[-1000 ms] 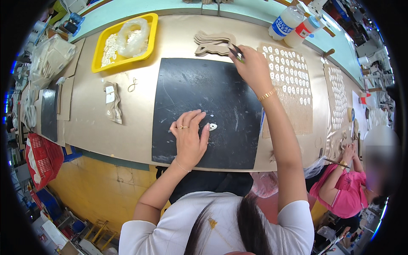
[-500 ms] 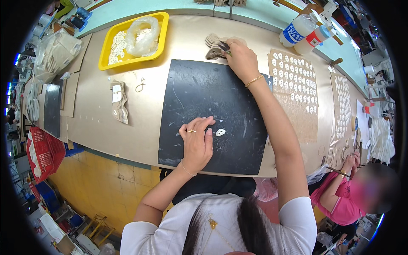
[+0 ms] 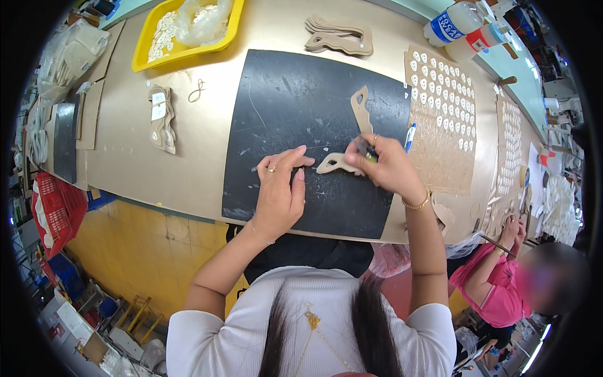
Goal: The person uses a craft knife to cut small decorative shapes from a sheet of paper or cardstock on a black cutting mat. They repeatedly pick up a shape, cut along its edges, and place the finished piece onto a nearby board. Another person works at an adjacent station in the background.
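Note:
My right hand (image 3: 391,166) is closed on a beige, wavy-edged cut piece (image 3: 360,105). One arm of it points away from me, and the other reaches left toward my left hand; each end has a slot-like hole. A slim dark tool with a greenish part also sits in the right fingers, its kind unclear. My left hand (image 3: 281,193) rests on the black mat (image 3: 276,100), fingers stretched and apart, just left of the piece's near end. Beyond the mat lies a stack of similar beige pieces (image 3: 339,43).
Small white pieces stand in rows on a brown sheet (image 3: 440,166) at right. A pen (image 3: 410,137) lies beside the mat. Two bottles (image 3: 453,24) stand far right. A yellow tray (image 3: 141,60) and a tied beige bundle (image 3: 162,122) are at left. Another person sits at right.
My right hand has come back from the stack to the mat, bringing a beige piece. The white two-holed piece near my left hand is out of sight. The view has shifted somewhat.

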{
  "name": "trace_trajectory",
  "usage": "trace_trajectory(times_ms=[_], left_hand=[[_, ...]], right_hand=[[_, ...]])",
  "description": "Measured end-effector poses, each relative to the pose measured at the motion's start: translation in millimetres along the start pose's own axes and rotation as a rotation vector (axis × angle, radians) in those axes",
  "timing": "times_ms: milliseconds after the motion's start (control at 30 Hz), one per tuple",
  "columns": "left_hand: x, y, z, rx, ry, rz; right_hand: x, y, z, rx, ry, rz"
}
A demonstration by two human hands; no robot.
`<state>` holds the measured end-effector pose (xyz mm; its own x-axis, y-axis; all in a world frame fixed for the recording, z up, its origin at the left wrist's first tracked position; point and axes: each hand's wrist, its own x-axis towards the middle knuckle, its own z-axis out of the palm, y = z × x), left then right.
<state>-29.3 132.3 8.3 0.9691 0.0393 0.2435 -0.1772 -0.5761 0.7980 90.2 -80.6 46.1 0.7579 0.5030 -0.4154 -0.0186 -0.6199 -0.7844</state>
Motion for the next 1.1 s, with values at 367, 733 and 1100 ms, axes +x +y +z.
trace_trajectory(times_ms=[367,733,1100], left_hand=[[-18,-1,-5,0.224,-0.151,0.147],[-17,-1,-7,0.279,-0.205,0.181],[-8,11,-7,0.440,-0.229,0.214]], right_hand=[[-2,-12,20,-0.153,0.071,-0.052],[-4,-8,22,-0.157,0.106,-0.062],[-1,-5,28,-0.254,0.145,-0.110]])
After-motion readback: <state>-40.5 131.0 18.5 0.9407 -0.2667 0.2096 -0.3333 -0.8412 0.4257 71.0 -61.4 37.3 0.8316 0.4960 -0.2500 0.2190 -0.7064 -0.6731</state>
